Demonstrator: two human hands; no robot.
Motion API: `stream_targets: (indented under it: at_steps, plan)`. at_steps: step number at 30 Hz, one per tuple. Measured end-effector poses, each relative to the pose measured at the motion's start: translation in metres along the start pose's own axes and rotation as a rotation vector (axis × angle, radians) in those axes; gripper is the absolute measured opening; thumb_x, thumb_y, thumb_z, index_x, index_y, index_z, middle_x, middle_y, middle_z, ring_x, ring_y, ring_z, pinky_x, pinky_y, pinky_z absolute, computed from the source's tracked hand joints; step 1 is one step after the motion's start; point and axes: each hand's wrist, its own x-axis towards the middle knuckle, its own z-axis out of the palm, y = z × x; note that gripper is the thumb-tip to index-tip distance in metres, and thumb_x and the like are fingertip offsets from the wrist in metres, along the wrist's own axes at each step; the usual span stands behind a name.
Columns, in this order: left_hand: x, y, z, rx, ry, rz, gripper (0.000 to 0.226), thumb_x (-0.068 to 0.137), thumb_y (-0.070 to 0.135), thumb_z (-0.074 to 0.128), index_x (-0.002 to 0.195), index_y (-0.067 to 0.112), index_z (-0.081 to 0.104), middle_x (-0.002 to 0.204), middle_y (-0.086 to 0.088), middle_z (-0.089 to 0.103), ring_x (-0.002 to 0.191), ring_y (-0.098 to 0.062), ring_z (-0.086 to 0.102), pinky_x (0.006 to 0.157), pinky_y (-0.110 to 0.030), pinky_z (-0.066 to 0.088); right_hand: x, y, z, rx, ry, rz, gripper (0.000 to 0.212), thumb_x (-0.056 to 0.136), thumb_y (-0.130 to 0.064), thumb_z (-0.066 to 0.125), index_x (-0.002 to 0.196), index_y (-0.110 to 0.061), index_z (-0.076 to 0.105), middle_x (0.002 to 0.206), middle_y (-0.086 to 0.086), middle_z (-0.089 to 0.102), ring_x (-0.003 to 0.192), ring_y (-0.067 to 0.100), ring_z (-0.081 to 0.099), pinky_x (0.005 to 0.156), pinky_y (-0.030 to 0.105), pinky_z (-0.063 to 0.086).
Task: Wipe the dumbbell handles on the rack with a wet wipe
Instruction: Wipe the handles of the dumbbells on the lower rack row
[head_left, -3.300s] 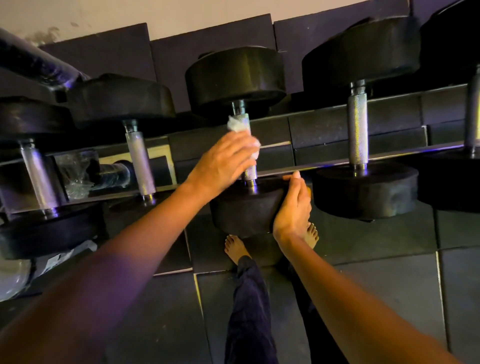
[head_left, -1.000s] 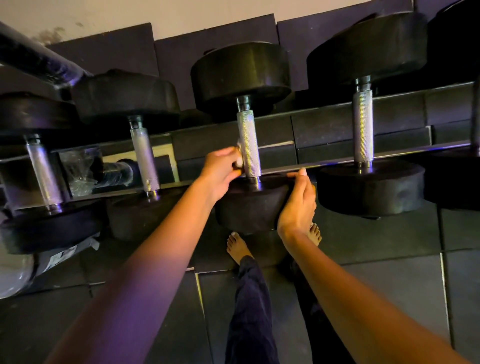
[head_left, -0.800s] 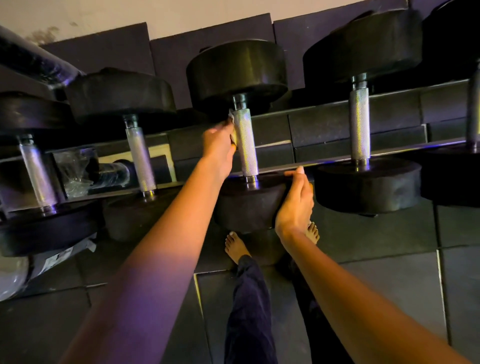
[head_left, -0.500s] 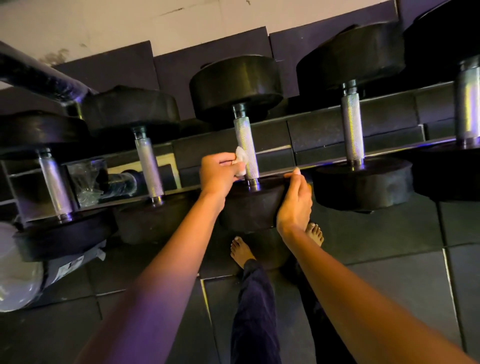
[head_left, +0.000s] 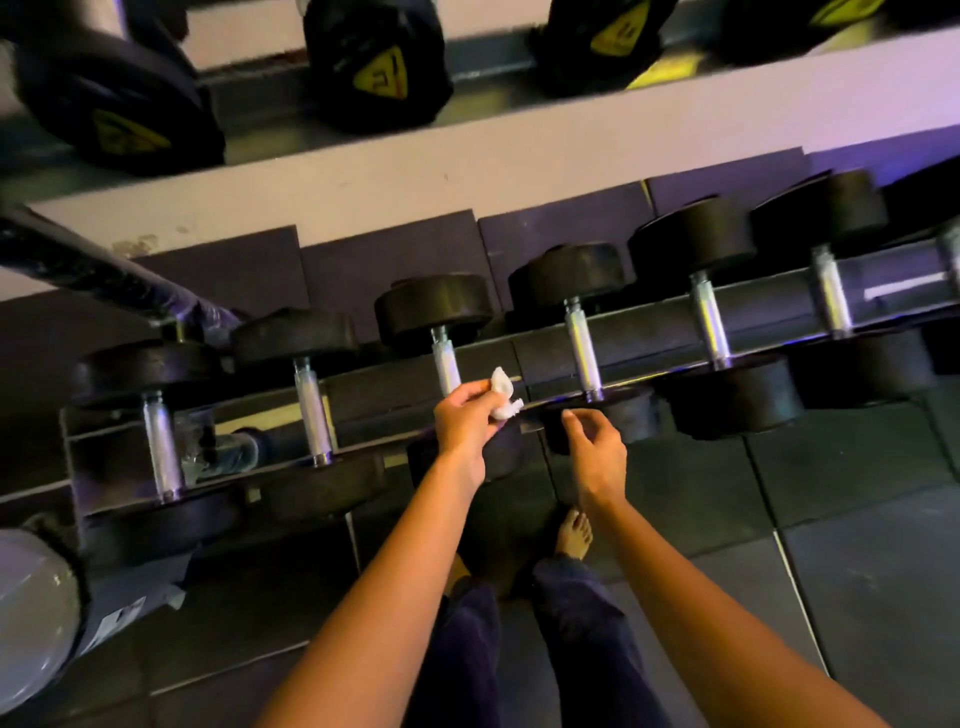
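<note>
The left hand (head_left: 464, 423) pinches a small white wipe (head_left: 503, 396) between thumb and fingertips. Its grip is tight, and the bunched-up wipe pokes out to the right. The wipe is in the air, just right of the near end of a shiny handle (head_left: 445, 361), and is not touching it. The right hand (head_left: 597, 454) is near the left one. Its grip is loose, with fingers half curled and nothing in it. It hangs over the near black weight (head_left: 631, 415) of the next dumbbell (head_left: 582, 345) to the right; I cannot tell if it touches. Others lie in a row on the rack (head_left: 649, 318). A bare foot (head_left: 574, 535) stands on the floor (head_left: 857, 519).
</note>
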Motion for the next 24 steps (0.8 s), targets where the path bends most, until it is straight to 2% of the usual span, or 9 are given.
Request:
stream_targets:
  at_steps: [4, 7, 9, 12, 15, 17, 19, 22, 24]
  plan:
    - [-0.026, 0.003, 0.022, 0.037, -0.043, -0.025, 0.017, 0.084, -0.001, 0.061, 0.099, 0.006, 0.063, 0.091, -0.011, 0.064, 0.074, -0.018, 0.062, 0.056, -0.023, 0.052, 0.001, -0.011, -0.039, -0.052, 0.003, -0.021, 0.021, 0.093, -0.022, 0.057, 0.101, -0.005, 0.066, 0.1, 0.013, 0.068, 0.094, 0.022, 0.061, 0.084, 0.035, 0.047]
    - [-0.04, 0.0, 0.04, 0.015, -0.075, -0.073, 0.016, 0.087, 0.003, 0.06, 0.101, 0.01, 0.06, 0.098, -0.014, 0.064, 0.088, -0.027, 0.063, 0.06, -0.03, 0.053, 0.005, -0.016, -0.068, -0.076, -0.026, -0.04, 0.019, 0.092, -0.021, 0.058, 0.102, -0.006, 0.066, 0.099, 0.012, 0.068, 0.094, 0.023, 0.062, 0.082, 0.031, 0.046]
    - [-0.042, -0.004, 0.054, 0.005, -0.066, -0.073, 0.017, 0.087, 0.004, 0.061, 0.103, 0.008, 0.057, 0.099, -0.014, 0.063, 0.091, -0.029, 0.063, 0.056, -0.03, 0.056, 0.012, -0.015, -0.084, -0.095, -0.071, -0.06, 0.018, 0.092, -0.02, 0.058, 0.102, -0.007, 0.065, 0.098, 0.01, 0.068, 0.097, 0.023, 0.063, 0.083, 0.03, 0.047]
    - [-0.034, -0.016, 0.088, -0.048, -0.033, -0.033, 0.013, 0.085, -0.001, 0.061, 0.094, 0.005, 0.054, 0.096, -0.017, 0.061, 0.079, -0.024, 0.063, 0.051, -0.025, 0.056, 0.036, -0.01, -0.105, -0.161, -0.142, -0.12, 0.019, 0.092, -0.02, 0.058, 0.107, -0.009, 0.063, 0.103, 0.009, 0.067, 0.101, 0.023, 0.063, 0.089, 0.034, 0.049]
    - [-0.011, -0.032, 0.121, 0.012, 0.032, 0.063, 0.017, 0.082, -0.001, 0.065, 0.077, 0.01, 0.054, 0.078, -0.012, 0.06, 0.06, -0.011, 0.063, 0.047, -0.019, 0.053, 0.067, 0.003, -0.116, -0.185, -0.189, -0.186, 0.031, 0.09, -0.016, 0.06, 0.12, -0.012, 0.054, 0.115, 0.006, 0.063, 0.107, 0.019, 0.059, 0.094, 0.033, 0.046]
    - [0.014, -0.047, 0.141, 0.171, 0.12, 0.208, 0.02, 0.078, 0.001, 0.07, 0.069, 0.014, 0.057, 0.068, -0.008, 0.06, 0.048, -0.002, 0.059, 0.047, -0.021, 0.05, 0.095, 0.016, -0.117, -0.167, -0.232, -0.204, 0.045, 0.088, -0.013, 0.062, 0.13, -0.011, 0.046, 0.125, 0.005, 0.054, 0.115, 0.017, 0.053, 0.101, 0.031, 0.041]
    - [0.032, -0.061, 0.15, 0.419, 0.17, 0.336, 0.013, 0.075, 0.009, 0.075, 0.07, 0.015, 0.064, 0.071, -0.004, 0.064, 0.058, -0.006, 0.061, 0.059, -0.023, 0.048, 0.119, 0.031, -0.116, -0.173, -0.3, -0.196, 0.053, 0.088, -0.014, 0.063, 0.136, -0.009, 0.04, 0.131, 0.007, 0.044, 0.121, 0.018, 0.046, 0.107, 0.03, 0.036]
    - [0.059, -0.079, 0.148, 0.837, 0.046, 0.462, 0.012, 0.078, 0.017, 0.074, 0.086, 0.008, 0.072, 0.087, -0.001, 0.062, 0.078, -0.01, 0.06, 0.068, -0.004, 0.04, 0.149, 0.054, -0.113, -0.171, -0.433, -0.166, 0.052, 0.091, -0.017, 0.06, 0.137, -0.007, 0.038, 0.135, 0.009, 0.036, 0.126, 0.019, 0.038, 0.108, 0.021, 0.028]
    - [0.069, -0.081, 0.139, 1.058, -0.126, 0.52, 0.015, 0.081, 0.005, 0.068, 0.095, 0.003, 0.072, 0.098, -0.005, 0.062, 0.09, -0.015, 0.061, 0.078, -0.005, 0.039, 0.159, 0.063, -0.11, -0.142, -0.49, -0.146, 0.048, 0.091, -0.017, 0.06, 0.134, -0.006, 0.041, 0.134, 0.01, 0.037, 0.127, 0.019, 0.038, 0.102, 0.012, 0.023]
